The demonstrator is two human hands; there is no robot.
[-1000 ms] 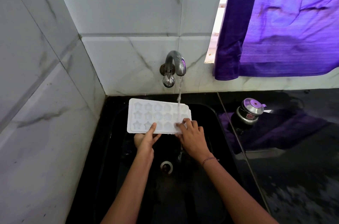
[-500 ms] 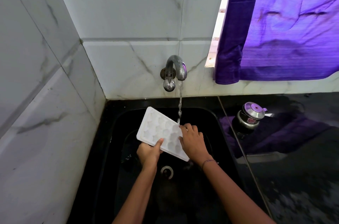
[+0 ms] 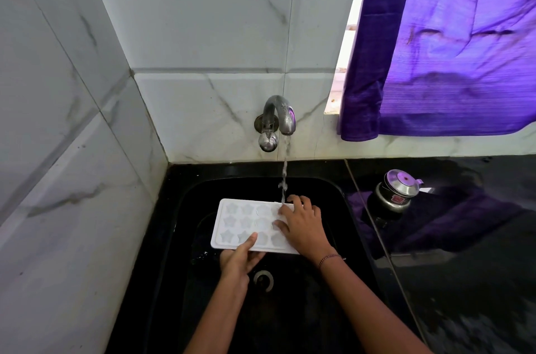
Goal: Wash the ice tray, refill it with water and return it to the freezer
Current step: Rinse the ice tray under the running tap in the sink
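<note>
A white ice tray with star-shaped cells lies roughly level over the black sink, cells facing up. My left hand grips its near edge, thumb on top and fingers beneath. My right hand lies flat on the tray's right part, fingers spread over the cells. Water runs from the metal tap in a thin stream and lands on the tray's far right edge at my right fingertips.
The sink drain shows below the tray. A small steel lidded pot stands on the black counter to the right, on a purple cloth. A purple curtain hangs over the window. Marble-look tiled walls close in left and behind.
The tray was level, then tipped steeply with its left end up, and now lies level again under the stream. My right hand slid further onto the tray's top.
</note>
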